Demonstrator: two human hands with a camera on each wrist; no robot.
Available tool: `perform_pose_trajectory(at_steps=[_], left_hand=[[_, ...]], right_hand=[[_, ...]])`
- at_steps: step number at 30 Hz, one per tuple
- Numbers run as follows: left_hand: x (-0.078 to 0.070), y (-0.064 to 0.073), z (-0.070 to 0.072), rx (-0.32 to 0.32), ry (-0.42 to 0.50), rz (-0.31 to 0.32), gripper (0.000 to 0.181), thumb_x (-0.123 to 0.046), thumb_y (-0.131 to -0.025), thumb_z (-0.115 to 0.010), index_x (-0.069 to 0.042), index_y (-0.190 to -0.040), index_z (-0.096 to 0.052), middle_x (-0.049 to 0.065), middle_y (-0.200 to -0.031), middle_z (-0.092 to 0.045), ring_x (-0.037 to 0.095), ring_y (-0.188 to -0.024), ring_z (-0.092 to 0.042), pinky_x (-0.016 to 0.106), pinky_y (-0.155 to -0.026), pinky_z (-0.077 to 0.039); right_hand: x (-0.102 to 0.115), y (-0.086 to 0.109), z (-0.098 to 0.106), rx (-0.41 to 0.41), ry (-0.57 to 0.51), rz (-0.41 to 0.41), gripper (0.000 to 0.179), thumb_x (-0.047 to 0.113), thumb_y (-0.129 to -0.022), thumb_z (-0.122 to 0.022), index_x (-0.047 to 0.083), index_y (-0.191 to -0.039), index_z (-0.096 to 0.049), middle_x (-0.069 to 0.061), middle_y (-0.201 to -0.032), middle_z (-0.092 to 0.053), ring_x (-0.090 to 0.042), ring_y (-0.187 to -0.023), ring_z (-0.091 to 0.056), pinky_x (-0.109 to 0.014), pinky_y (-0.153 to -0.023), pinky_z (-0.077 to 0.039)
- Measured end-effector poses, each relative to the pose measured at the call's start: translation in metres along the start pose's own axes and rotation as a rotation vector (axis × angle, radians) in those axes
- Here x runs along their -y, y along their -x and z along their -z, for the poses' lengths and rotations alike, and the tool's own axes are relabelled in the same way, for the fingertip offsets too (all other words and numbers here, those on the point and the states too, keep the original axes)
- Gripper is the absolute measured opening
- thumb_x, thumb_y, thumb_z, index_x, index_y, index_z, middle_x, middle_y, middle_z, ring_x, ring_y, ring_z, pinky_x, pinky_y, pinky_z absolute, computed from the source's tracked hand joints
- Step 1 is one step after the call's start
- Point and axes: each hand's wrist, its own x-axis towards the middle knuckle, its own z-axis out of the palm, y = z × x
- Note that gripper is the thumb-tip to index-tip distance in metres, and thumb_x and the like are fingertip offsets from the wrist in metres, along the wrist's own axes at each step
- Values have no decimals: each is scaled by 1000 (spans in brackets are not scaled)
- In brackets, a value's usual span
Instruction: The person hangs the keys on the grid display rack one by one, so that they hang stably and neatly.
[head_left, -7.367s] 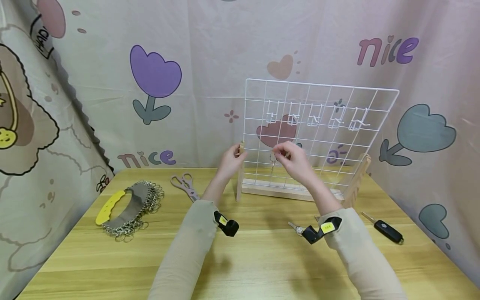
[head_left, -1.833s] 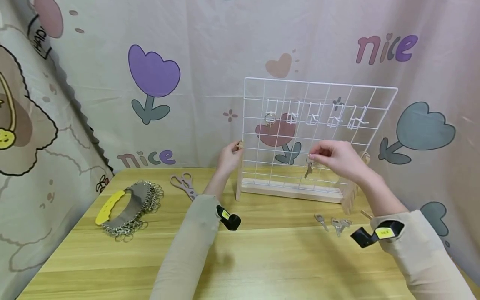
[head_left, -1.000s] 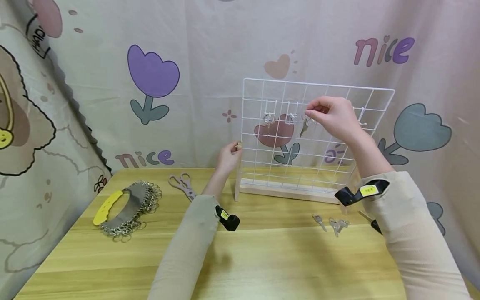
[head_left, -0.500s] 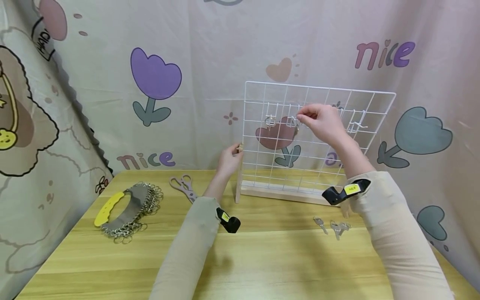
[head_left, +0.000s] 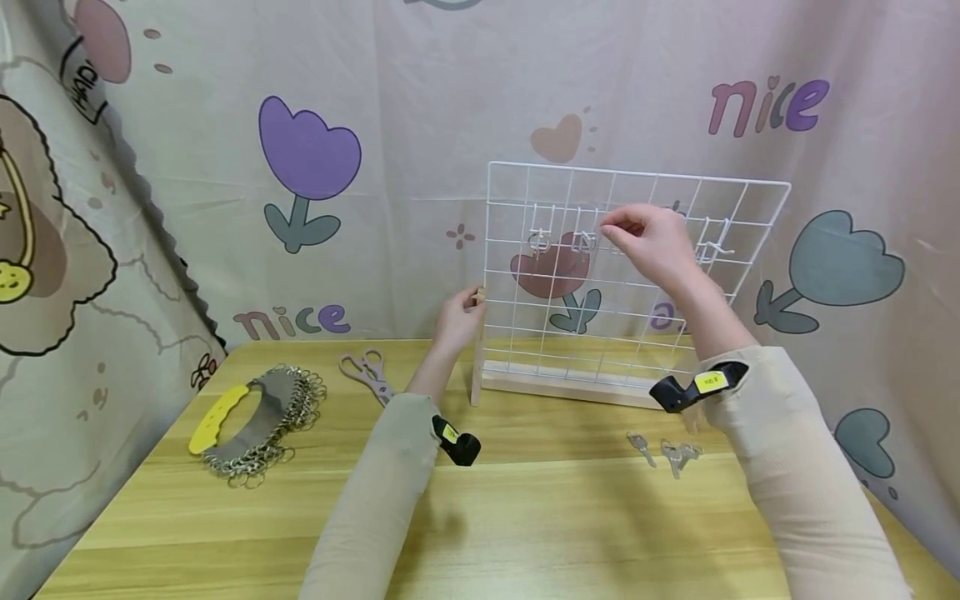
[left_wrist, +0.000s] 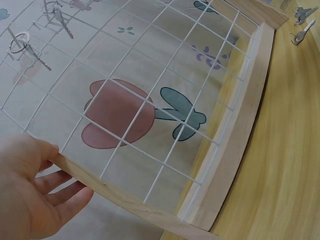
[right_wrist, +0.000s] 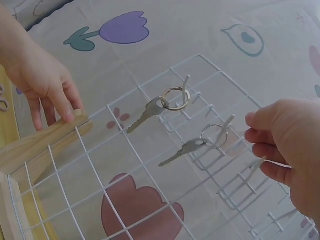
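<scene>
Wire rack [head_left: 637,172], five-hook row partly hidden, standing on the surface [head_left: 525,517]; first key [right_wrist: 146,114], hung by its ring on the leftmost hook [right_wrist: 186,86]; second key [right_wrist: 184,150], hung likewise on the second hook [right_wrist: 228,123]; third hook [right_wrist: 257,169], bare; left hand [head_left: 459,318], fingers clamped on the wooden side post [left_wrist: 120,195]; right hand [head_left: 654,242], just beside the second ring, fingers loosely bent, tips close together, nothing seen between them; lone key [head_left: 642,448] and key cluster [head_left: 672,454], lying near each other on the surface, in front of the rack. Hazards, as judged: second ring slips off, should a knuckle brush its short hook; both hung keys swing or drop, should the left hand slacken or tug and the light rack rock; rack twists, should the right sleeve [head_left: 795,467] catch its right end; clustered keys come up together, should their overlapping parts snag; a lifted ring misses the third hook, its narrow tip being easily hidden behind the fingers.
</scene>
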Motion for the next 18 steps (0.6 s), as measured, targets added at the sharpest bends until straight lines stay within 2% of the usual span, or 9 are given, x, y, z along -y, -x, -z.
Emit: perform_pose_trajectory(at_steps=[5,11,18], left_hand=[[0,1,0,0,2,1,44,-17,-95,-50,-7,-137,-44,15,-130,-52,28,-121,-46,39,-100,-38],[1,1,-1,-1,-3,5,45,-19,-96,-50,-7,-138,-43,14,-131,-51,27,-123,-44,39,-101,-37],[-1,0,0,3,-9,5,45,-17,-95,-50,-6,-138,-43,15,-132,-51,28,-124,-43,39,-102,-36]], right_hand=[[-3,12,9,-9,-2,-2,22,19,-92,-58,1,-101,-67,-14,-99,-64,-19,-84,-52,-22,-69,-40],[-10,30,22,-28,1,6,22,20,-91,-60,2,-101,-67,-12,-96,-64,-15,-81,-51,-15,-66,-40],[-17,53,36,-35,-4,-20,26,25,-92,-59,3,-104,-66,-11,-99,-63,-10,-83,-51,-11,-68,-40]])
